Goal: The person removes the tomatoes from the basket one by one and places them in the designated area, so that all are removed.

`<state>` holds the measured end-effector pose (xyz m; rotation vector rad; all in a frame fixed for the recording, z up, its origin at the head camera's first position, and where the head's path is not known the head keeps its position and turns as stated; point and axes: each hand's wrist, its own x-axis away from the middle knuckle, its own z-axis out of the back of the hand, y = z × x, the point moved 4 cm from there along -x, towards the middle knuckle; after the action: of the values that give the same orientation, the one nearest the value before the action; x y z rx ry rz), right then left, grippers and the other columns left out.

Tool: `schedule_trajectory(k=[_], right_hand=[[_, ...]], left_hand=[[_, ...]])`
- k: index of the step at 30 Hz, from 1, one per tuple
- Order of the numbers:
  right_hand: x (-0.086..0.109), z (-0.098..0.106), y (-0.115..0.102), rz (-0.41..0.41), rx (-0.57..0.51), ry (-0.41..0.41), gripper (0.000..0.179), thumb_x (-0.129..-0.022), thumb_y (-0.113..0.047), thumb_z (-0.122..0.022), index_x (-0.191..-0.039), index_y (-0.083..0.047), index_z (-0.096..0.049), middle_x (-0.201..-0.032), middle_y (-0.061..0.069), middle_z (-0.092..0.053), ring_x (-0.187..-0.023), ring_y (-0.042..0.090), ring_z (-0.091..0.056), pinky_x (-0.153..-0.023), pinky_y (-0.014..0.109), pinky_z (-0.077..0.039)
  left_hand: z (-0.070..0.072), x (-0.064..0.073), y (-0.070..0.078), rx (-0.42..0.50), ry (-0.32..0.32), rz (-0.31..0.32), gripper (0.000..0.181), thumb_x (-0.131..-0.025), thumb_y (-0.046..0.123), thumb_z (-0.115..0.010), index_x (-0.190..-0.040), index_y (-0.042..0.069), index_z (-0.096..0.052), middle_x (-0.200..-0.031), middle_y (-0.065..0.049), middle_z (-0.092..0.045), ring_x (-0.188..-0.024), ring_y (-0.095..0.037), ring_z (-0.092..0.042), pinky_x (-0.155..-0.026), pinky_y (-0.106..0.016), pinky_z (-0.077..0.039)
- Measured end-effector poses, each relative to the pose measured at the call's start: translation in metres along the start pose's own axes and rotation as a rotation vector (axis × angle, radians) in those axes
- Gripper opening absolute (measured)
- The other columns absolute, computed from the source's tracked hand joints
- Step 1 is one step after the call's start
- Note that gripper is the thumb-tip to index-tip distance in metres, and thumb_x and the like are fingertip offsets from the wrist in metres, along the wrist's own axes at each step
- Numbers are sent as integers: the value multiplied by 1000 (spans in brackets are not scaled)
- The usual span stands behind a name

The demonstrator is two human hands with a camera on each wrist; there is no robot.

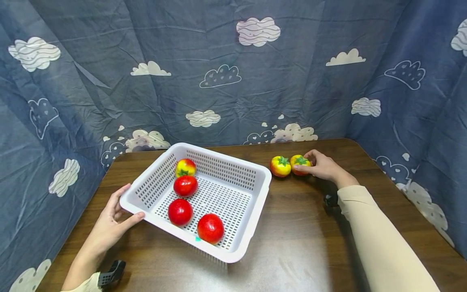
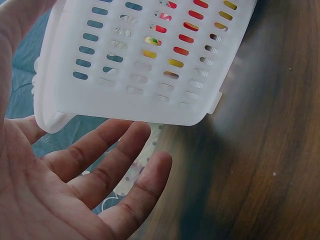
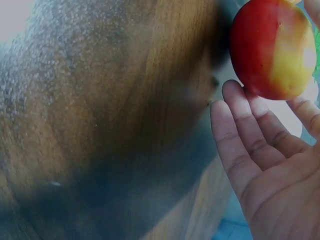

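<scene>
My left hand (image 1: 109,223) grips the near-left corner of a white perforated plastic basket (image 1: 260,219), thumb on the rim and fingers along the outside. In the left wrist view several fingers (image 2: 107,167) hang just off the basket's slotted wall (image 2: 125,102). On the far right of the table, my right hand (image 1: 324,167) holds a red-and-yellow tomato (image 1: 300,162) with a green leafy top between thumb and fingers. Its glossy side (image 3: 270,50) fills the upper right of the right wrist view. A similar tomato (image 1: 280,167) sits close to its left.
Inside the basket, along its left and near sides, lie a red-and-yellow fruit (image 1: 185,167) and three red round fruits (image 1: 180,212). All stand on a dark wooden table (image 1: 292,239). A blue cloud-patterned curtain (image 1: 219,48) hangs behind the table and at both sides.
</scene>
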<state>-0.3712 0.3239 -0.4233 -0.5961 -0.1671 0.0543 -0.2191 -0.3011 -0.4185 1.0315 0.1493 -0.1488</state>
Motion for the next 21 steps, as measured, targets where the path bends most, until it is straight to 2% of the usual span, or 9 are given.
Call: schedule_trajectory(k=[5,12,21], right_hand=[[-1,2,2,21,9,6,84,-97,-59,-71,-146,4,-43,-132,33,-61,-97,31,-70,-80,33,-57],[0,7,1,31,60,28,82,-97,-60,-69,-143,3,-47,-126,30,-64,-111,39,-62,-91,44,-50],[3,12,-1,18,64,32,81,-97,-61,-70,-143,2,-47,-123,28,-66,-109,37,-63,-89,41,-49]], left_hand=[[0,0,-1,16,1,-25,93,-94,6,-81,-169,11,-25,-128,30,-61,-106,10,-63,-89,-12,-49],[0,0,-1,4,10,-24,93,-94,6,-82,-168,12,-28,-127,29,-61,-106,10,-64,-88,-12,-49],[1,1,2,-9,6,-16,92,-95,10,-83,-169,14,-28,-130,25,-62,-107,10,-64,-90,-12,-47]])
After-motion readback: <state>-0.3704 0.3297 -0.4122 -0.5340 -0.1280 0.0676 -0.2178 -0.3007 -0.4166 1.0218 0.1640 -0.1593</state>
